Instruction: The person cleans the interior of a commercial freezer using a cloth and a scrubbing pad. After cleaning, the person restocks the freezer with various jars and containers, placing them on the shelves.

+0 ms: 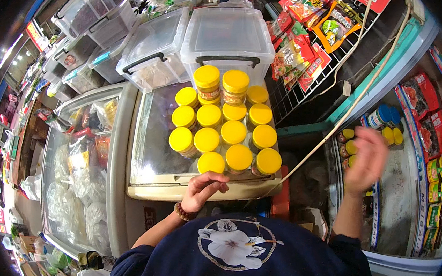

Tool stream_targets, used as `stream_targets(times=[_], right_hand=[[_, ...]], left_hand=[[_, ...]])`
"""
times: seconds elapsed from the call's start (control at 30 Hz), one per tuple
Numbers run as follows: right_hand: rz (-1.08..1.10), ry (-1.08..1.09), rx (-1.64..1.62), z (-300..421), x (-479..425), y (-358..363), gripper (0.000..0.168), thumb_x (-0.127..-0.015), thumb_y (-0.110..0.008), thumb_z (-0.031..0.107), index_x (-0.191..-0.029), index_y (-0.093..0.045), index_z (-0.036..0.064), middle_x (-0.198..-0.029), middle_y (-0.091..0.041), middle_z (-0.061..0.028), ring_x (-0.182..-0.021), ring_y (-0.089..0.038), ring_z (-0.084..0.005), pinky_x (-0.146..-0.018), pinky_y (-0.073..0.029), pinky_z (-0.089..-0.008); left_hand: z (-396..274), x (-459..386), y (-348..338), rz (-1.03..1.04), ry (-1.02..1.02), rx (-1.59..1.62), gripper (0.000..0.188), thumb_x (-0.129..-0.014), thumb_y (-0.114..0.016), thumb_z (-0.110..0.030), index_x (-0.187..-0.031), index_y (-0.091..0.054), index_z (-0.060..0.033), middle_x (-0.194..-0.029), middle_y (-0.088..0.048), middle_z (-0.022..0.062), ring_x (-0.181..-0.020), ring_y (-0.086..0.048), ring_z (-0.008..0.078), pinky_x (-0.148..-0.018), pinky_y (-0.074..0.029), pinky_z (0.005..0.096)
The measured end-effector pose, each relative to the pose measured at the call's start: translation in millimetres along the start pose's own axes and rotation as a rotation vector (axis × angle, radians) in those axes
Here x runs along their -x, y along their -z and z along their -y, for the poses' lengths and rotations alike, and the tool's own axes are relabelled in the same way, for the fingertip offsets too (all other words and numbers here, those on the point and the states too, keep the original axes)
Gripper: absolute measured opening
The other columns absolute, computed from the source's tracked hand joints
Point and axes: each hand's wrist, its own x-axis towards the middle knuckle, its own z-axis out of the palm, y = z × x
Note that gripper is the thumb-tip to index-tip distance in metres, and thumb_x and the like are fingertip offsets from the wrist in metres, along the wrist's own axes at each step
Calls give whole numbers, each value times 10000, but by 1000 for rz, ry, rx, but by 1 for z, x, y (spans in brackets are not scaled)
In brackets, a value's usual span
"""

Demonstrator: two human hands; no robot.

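Several jars with yellow lids [233, 132] stand grouped on the glass top of a chest freezer [155, 133]. Two of them, among them a stacked jar [235, 86], sit higher on other jars at the back. My left hand [203, 191] is at the freezer's front edge, just in front of the nearest jar [211, 163]. Its fingers are loosely bent, with nothing visible in them. On the right, my right hand [367, 161] is raised and motion-blurred before a refrigerated display case [398, 191]. Small yellow-lidded jars [348, 148] show beside it on a shelf; no object is visible in that hand.
Clear plastic storage boxes [229, 33] stand behind the jars. Seasoning packets [337, 26] hang on a wire rack [286, 100]. A pale cable [324, 140] runs diagonally between freezer and display case. Another glass-topped freezer [82, 173] holds bagged goods at left.
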Motion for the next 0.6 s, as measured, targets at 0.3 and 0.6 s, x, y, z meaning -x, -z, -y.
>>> stream_targets(times=[0.3,0.6], right_hand=[[421,-516,-45,-68,2,-211,852,-679,-756,299,-1303,-266,-13,-1242,-441,-234,-1137,-475,-294,-933,-397,-361],[380,-626,160,-84,5,-272,942,-583,-781,442,-1250,-326,-45,-1240,-438,-237,-1145,-456,-330,-952,-378,-361]], left_hand=[[3,13,25,34,-78,71,189,-892,-454,5,-1046,-563,12,-871,-608,78,-813,-582,136,-763,-459,263],[5,50,67,-178,-130,35,183,-878,-426,22,-984,-575,28,-893,-600,94,-786,-585,149,-753,-466,270]])
